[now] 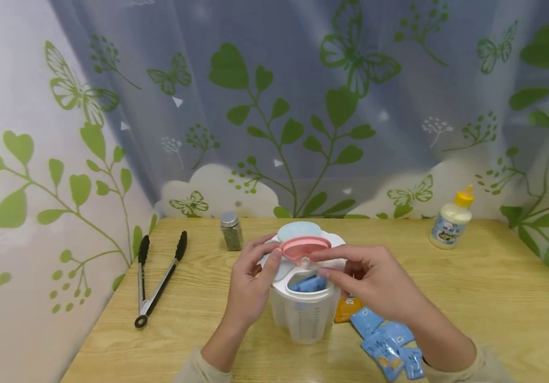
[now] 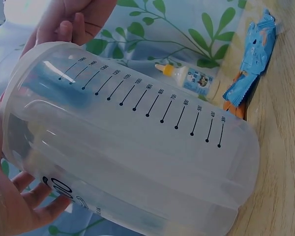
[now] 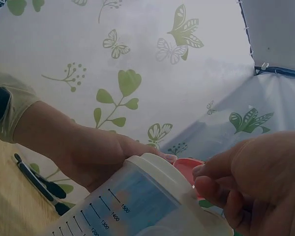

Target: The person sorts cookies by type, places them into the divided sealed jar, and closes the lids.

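Note:
A clear plastic container (image 1: pixel 303 314) with printed measuring marks stands on the wooden table (image 1: pixel 494 298); blue packets (image 1: pixel 309 284) lie inside it. Its white lid has several flaps; a pink flap (image 1: pixel 304 247) stands raised and a pale blue one (image 1: pixel 299 230) lies behind. My left hand (image 1: pixel 250 284) grips the container's left side, thumb on the lid rim. My right hand (image 1: pixel 372 279) pinches the pink flap's small tab with its fingertips (image 1: pixel 322 260). The left wrist view shows the container's wall (image 2: pixel 137 142) close up. In the right wrist view the container's rim (image 3: pixel 160 179) and the pink flap (image 3: pixel 187 169) appear.
Black-tipped metal tongs (image 1: pixel 157 279) lie at the left. A small spice jar (image 1: pixel 231 231) stands behind the container. A white squeeze bottle with a yellow cap (image 1: pixel 451 219) stands at the back right. Blue packets (image 1: pixel 389 343) and an orange one (image 1: pixel 347 309) lie under my right forearm.

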Available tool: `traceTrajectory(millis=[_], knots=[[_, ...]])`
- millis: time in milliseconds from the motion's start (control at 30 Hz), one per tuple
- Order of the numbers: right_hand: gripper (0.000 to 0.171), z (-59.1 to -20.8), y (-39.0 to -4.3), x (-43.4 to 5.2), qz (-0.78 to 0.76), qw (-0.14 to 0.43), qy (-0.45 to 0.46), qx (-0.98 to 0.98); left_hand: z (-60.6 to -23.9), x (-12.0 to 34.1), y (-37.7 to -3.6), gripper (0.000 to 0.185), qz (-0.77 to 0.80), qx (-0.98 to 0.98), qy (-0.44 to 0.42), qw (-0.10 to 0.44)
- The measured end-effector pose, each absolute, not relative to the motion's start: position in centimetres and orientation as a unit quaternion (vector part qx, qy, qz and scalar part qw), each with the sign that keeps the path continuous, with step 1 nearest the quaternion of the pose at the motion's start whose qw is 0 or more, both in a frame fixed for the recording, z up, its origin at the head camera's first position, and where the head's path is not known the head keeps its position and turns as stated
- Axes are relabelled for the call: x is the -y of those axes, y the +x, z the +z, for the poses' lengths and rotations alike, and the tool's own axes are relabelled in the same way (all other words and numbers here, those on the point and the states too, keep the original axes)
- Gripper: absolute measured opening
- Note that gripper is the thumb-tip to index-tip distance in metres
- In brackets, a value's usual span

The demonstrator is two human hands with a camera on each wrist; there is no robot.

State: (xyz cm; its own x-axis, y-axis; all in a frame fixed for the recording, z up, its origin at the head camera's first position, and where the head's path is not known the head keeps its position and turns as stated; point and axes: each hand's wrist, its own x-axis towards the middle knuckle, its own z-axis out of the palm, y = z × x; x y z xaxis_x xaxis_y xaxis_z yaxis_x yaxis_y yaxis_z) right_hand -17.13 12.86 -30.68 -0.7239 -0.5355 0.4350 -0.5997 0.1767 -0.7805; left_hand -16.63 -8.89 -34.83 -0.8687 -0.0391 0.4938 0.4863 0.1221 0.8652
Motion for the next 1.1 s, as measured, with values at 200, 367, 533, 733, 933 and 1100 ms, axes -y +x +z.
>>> traceTrajectory(millis=[200, 367, 533, 733, 933, 1100], knots=[[0.027, -30.9, -17.2, -13.0, 0.515, 0.017, 0.386, 0.765, -34.7, 8.8, -16.5, 0.017, -0.646, 0.720, -0.154, 0.200], [0.031, -31.2, -17.7, -13.9, 0.557, -0.048, 0.360, 0.746, -34.8, 8.8, -16.5, 0.017, -0.648, 0.719, -0.154, 0.198], [0.035, -31.6, -18.4, -15.3, 0.606, -0.091, 0.332, 0.718, -34.7, 8.8, -16.5, 0.017, -0.647, 0.720, -0.154, 0.199], [0.038, -32.2, -18.7, -17.2, 0.637, -0.099, 0.302, 0.702, -34.7, 8.9, -16.5, 0.018, -0.642, 0.725, -0.150, 0.198], [0.040, -32.7, -18.9, -19.6, 0.642, -0.093, 0.299, 0.700, -34.8, 8.9, -16.5, 0.018, -0.644, 0.724, -0.151, 0.197], [0.040, -33.5, -19.1, -21.4, 0.645, -0.093, 0.291, 0.701, -34.8, 8.9, -16.6, 0.018, -0.645, 0.722, -0.155, 0.197]])
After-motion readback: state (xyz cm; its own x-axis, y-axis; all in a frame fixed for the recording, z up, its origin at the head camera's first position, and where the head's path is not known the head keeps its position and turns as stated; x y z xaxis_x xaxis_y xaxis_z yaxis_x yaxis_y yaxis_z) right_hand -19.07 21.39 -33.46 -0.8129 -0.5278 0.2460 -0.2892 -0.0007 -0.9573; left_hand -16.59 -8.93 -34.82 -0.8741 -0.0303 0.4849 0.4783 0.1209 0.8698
